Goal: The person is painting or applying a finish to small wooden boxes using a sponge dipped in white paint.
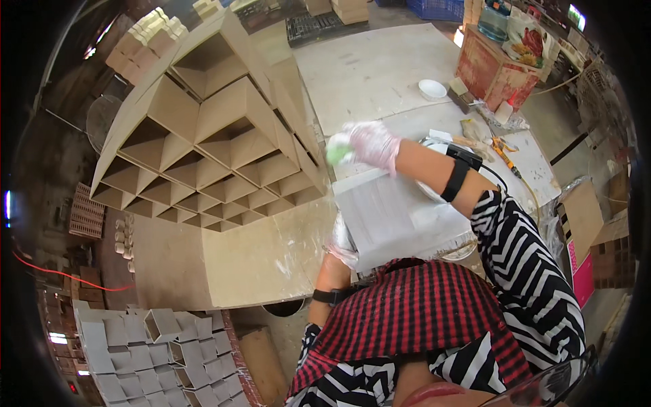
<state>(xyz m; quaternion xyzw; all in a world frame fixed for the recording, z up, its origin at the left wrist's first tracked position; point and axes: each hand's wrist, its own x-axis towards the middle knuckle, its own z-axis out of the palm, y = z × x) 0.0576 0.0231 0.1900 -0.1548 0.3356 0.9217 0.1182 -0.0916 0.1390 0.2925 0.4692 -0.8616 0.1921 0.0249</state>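
Dark-framed glasses [553, 383] lie nearest the camera at the lower right edge of the frame, beside a red-and-black checked cloth apron [420, 312] that fills the lower middle over a black-and-white zigzag-patterned top [532, 264]. The pale grey, flat-faced rectangular piece [376, 210] sits just above the apron, near the middle of the frame, its upper face faintly streaked. The left hand [341, 241], in a whitish smeared glove, touches its lower left edge; how tightly its fingers close cannot be told. The right hand [366, 144], in a thin, whitish, pink-tinged glove, is closed around a soft-looking light green object [338, 152] above the piece's upper left corner.

Under the right forearm, a white round object is partly hidden. Farther right, an orange-and-black tool [505, 157] lies on the pale worktop [373, 64], with a small white bowl [432, 89] above it toward the upper right. Beyond stands a worn red wooden box [495, 71] bearing a translucent blue water jug [493, 26].

Left of the hands, a tall stack of beige open-fronted boxes [234, 129], set diamond-wise, covers much of the upper left. At lower left lies an array of pale grey box-like pieces [146, 349]; a thin red cord [71, 277] curves above it near the left edge.
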